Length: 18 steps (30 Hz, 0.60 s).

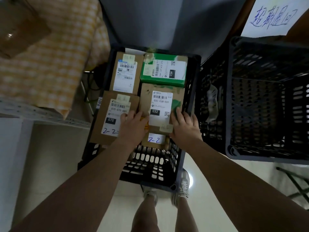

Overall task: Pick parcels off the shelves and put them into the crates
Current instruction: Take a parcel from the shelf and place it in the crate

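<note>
A black slotted crate (150, 164) stands on the floor before me with several labelled parcels lying flat in it. The brown parcel marked 032 (160, 104) lies at the near right. My left hand (133, 126) grips its left edge, fingers curled into the gap beside the brown parcel marked 070 (103, 129). My right hand (184, 129) holds its near right corner, fingers lying over the top. Behind them lie a green parcel (163, 72) and another brown parcel (125, 76).
A second, taller black crate (237, 97) stands close on the right, a white sheet with blue writing (270, 17) behind it. A grey shelf (41, 118) on the left carries a yellow checked bundle (50, 64) and a cardboard box (20, 27). My feet are below the crate.
</note>
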Each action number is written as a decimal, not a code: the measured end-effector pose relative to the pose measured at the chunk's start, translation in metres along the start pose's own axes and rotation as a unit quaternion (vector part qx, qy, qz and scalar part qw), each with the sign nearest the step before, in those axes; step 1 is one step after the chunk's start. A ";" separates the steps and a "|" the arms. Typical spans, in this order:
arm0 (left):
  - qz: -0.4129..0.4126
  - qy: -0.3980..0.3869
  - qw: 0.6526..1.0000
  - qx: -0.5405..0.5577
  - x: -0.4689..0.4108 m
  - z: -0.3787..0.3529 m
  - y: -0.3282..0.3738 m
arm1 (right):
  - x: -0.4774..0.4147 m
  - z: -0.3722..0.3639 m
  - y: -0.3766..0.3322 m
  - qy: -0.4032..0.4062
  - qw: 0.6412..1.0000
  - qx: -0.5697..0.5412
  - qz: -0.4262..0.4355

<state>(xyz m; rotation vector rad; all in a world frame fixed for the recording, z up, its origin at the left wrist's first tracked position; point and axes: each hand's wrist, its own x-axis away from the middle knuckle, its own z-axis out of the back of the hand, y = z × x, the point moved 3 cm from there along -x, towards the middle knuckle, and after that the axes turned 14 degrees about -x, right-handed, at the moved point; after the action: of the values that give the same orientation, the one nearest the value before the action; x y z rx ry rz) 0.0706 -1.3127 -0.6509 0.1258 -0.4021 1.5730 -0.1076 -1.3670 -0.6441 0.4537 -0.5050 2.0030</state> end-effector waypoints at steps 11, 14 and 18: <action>0.076 0.047 0.996 -0.018 0.077 0.092 -0.020 | 0.046 0.086 -0.020 0.041 0.994 -0.033 0.098; 0.128 0.061 0.989 -0.036 0.109 0.135 -0.026 | 0.068 0.129 -0.029 0.098 0.983 -0.022 0.152; 0.202 0.117 0.970 -0.071 0.165 0.198 -0.021 | 0.119 0.171 -0.044 0.150 0.964 0.001 0.221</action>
<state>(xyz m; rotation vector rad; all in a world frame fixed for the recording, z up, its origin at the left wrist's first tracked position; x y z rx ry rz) 0.0496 -1.2222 -0.4101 -0.2685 -0.3670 1.9273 -0.1041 -1.3514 -0.4320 0.0288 -0.4385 2.4478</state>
